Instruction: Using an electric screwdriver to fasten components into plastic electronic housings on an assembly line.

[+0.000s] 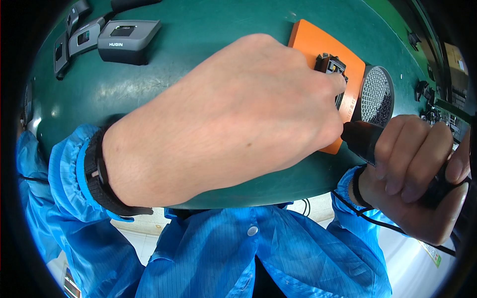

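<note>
My left hand (248, 109) stretches across the middle with its back up and its fingers curled. One finger rests on a small black device part (332, 67) with exposed components; the other fingertips are hidden under the hand. That part lies on an orange plate (308, 37) on the table. On the right, my right hand (412, 159) is wrapped round a black tool that looks like an electric screwdriver (361, 139). Its tapered nose points left, close to my left hand's knuckles, and its tip is hidden behind that hand.
Several grey-and-black device housings (126, 42) lie at the far left of the green table (208, 25). Right of the orange plate stands a round grey dish (378, 89) of small dimples, with dark little pieces in its lower part. Small black parts (422, 92) lie at the right edge.
</note>
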A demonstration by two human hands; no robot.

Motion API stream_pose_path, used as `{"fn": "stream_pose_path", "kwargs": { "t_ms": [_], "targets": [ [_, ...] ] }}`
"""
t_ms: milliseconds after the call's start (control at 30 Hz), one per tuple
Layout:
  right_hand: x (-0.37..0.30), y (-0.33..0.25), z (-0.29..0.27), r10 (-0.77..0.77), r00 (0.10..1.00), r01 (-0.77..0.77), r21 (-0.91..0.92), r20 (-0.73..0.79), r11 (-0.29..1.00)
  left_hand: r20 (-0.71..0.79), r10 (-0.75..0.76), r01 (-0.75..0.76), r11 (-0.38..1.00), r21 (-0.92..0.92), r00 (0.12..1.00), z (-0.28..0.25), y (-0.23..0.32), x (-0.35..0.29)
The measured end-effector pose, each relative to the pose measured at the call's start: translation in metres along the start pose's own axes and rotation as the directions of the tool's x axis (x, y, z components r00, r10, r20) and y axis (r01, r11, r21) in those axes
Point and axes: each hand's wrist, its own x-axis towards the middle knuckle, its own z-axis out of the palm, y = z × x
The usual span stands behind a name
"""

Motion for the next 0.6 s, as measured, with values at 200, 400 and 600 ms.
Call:
{"fn": "stream_pose_path", "kwargs": {
  "t_ms": [200, 400, 600],
  "targets": [
    [0.004, 0.003, 0.003, 0.006, 1.0, -0.005, -0.006, 0.024, 1.0, 0.013, 0.01, -0.01, 1.0, 0.019, 1.0, -0.002, -0.003, -0.001],
    [0.008, 0.0, 0.005, 0.017, 1.0, -0.017, -0.04, 0.012, 0.999, -0.088, 0.072, -0.068, 0.997, 0.042, 0.994, -0.002, -0.004, -0.001],
    [0.02, -0.038, -0.047, -0.197, 0.977, 0.189, 0.094, 0.079, 0.977, 0.122, 0.03, -0.04, 0.996, 0.084, 0.992, -0.01, -0.008, -0.007]
  ]
}}
